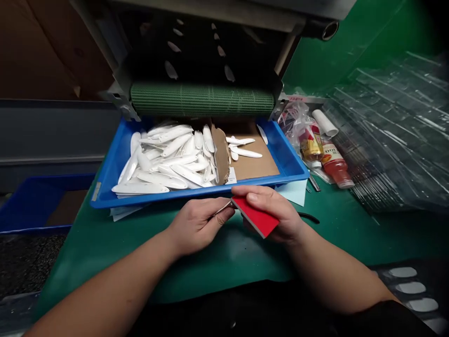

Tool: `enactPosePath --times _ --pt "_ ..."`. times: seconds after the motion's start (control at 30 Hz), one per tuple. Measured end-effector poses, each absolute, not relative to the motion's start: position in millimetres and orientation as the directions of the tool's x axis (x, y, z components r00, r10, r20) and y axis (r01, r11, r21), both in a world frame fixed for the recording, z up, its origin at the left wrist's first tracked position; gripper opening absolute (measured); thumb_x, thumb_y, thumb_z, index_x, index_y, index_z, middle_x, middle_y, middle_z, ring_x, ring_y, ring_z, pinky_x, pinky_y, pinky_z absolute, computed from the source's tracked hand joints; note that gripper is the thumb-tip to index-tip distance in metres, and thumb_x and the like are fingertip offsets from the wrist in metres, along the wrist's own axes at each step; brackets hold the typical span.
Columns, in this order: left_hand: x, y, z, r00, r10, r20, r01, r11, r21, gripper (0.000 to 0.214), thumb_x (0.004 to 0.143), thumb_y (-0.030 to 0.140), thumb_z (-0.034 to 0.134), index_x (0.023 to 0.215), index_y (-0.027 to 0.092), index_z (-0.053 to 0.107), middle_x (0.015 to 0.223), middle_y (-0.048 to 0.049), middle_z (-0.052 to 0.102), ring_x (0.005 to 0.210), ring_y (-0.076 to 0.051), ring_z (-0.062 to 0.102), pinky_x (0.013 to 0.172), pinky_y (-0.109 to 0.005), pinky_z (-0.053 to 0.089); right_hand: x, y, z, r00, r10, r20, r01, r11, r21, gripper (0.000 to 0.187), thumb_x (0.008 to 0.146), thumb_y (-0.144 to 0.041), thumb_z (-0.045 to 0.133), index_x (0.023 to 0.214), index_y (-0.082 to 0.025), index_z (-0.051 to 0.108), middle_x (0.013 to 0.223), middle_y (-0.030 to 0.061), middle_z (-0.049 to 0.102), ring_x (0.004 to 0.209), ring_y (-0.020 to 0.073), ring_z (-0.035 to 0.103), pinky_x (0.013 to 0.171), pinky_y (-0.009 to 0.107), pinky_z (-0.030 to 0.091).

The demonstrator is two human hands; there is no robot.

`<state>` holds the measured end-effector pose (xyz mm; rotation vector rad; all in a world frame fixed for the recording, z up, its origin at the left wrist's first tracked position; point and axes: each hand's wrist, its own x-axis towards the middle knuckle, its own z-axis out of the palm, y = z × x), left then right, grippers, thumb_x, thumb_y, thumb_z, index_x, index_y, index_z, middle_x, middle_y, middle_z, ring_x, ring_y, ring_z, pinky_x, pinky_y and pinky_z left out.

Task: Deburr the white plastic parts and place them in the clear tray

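My right hand is closed around a flat red block with a pale grey edge, thumb on its top face. My left hand pinches a thin, narrow piece that reaches to the block's near left corner. Fingers cover most of that piece, so its kind is unclear. Both hands are just above the table, in front of a blue tray. Many long white curved pieces are heaped in the tray's left part. Right of a torn cardboard divider, a few similar pieces lie on cardboard.
Behind the tray is a green mesh conveyor belt, with pale pieces in two rows deeper in the machine. Bottles, a white roll and stacked clear plastic trays are at right. Another blue bin is at left.
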<state>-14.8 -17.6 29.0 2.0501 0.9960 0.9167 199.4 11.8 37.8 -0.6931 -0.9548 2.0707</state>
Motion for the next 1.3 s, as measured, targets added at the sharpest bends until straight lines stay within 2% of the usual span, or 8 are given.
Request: enactPosePath --times 0.27,0.47,0.6,0.73,0.8,1.0,1.13,1.3 --pt "-13.0 -18.1 22.9 0.561 0.730 0.391 0.407 -0.654 0.637 0.024 0.106 0.023 0.049 0.105 0.019 0.072 0.082 -0.0040 0.071 0.071 -0.016 0.063 0.065 -0.027 0.043 208.6 19.6 41.2 -0.449 0.871 -0.200 -0.274 -0.347 -0.897 0.032 0.084 -0.040 0.082 0.106 -0.017 0.084 0.055 -0.0022 0.056 0.040 0.0063 0.036 0.034 0.018 0.026" --pt "-19.7 -18.6 28.4 0.589 0.711 0.384 0.462 -0.686 0.563 0.029 0.103 0.025 0.048 0.112 0.022 0.076 0.074 -0.0034 0.068 0.064 -0.017 0.061 0.060 -0.030 0.039 208.8 19.4 40.8 -0.279 0.942 -0.189 -0.080 -0.219 -0.972 0.031 0.083 -0.042 0.082 0.104 -0.019 0.085 0.064 0.0012 0.068 0.045 0.0085 0.048 0.038 0.018 0.033" --pt "-24.6 -16.4 31.0 0.587 0.729 0.353 0.553 -0.679 0.482 0.030 0.099 0.022 0.050 0.109 0.025 0.078 0.072 -0.0027 0.067 0.064 -0.017 0.060 0.058 -0.031 0.034 210.8 17.5 44.7 -0.448 0.889 -0.093 0.017 -0.096 -0.995 0.028 0.082 -0.043 0.084 0.100 -0.021 0.086 0.086 0.0066 0.079 0.073 0.0188 0.070 0.061 0.026 0.055" --pt "-27.9 -15.3 32.2 0.592 0.726 0.349 0.564 -0.683 0.465 0.034 0.094 0.021 0.054 0.117 0.029 0.078 0.070 -0.0007 0.065 0.061 -0.016 0.058 0.056 -0.030 0.032 215.3 19.7 44.0 -0.182 0.979 0.092 0.157 0.121 -0.980 0.022 0.087 -0.037 0.080 0.104 -0.024 0.085 0.101 0.0053 0.081 0.095 0.0241 0.074 0.082 0.034 0.061" --pt "-29.0 -15.3 32.9 0.597 0.739 0.314 0.591 -0.669 0.450 0.033 0.093 0.023 0.054 0.114 0.030 0.079 0.069 -0.0013 0.064 0.061 -0.017 0.057 0.056 -0.031 0.030 216.8 20.5 42.6 -0.347 0.937 0.032 0.143 0.086 -0.986 0.026 0.089 -0.038 0.078 0.109 -0.023 0.084 0.099 0.0059 0.081 0.092 0.0255 0.075 0.080 0.037 0.062" --pt "-29.1 -17.5 32.7 0.575 0.761 0.302 0.660 -0.649 0.378 0.028 0.097 0.035 0.058 0.115 0.033 0.079 0.070 -0.0009 0.064 0.063 -0.017 0.057 0.055 -0.031 0.024 214.2 15.0 44.0 -0.179 0.956 0.231 0.370 0.283 -0.885 0.025 0.091 -0.032 0.074 0.112 -0.023 0.084 0.102 0.0056 0.081 0.091 0.0246 0.075 0.079 0.034 0.061" --pt "-28.5 -18.9 32.2 0.563 0.787 0.253 0.706 -0.617 0.349 0.025 0.093 0.033 0.062 0.109 0.031 0.082 0.072 -0.0029 0.065 0.068 -0.019 0.060 0.056 -0.030 0.020 215.7 16.1 41.9 -0.469 0.869 0.157 0.399 0.367 -0.840 0.029 0.092 -0.035 0.073 0.118 -0.024 0.082 0.098 0.0044 0.081 0.082 0.0237 0.075 0.071 0.032 0.060" --pt "-30.7 -17.4 36.3 0.540 0.796 0.271 0.688 -0.604 0.402 0.031 0.090 0.027 0.063 0.115 0.033 0.081 0.071 -0.0012 0.066 0.063 -0.016 0.058 0.055 -0.029 0.028 216.6 23.2 38.7 -0.222 0.913 0.342 0.592 0.405 -0.697 0.029 0.093 -0.030 0.068 0.117 -0.024 0.082 0.102 0.0051 0.082 0.085 0.0256 0.076 0.072 0.034 0.059"
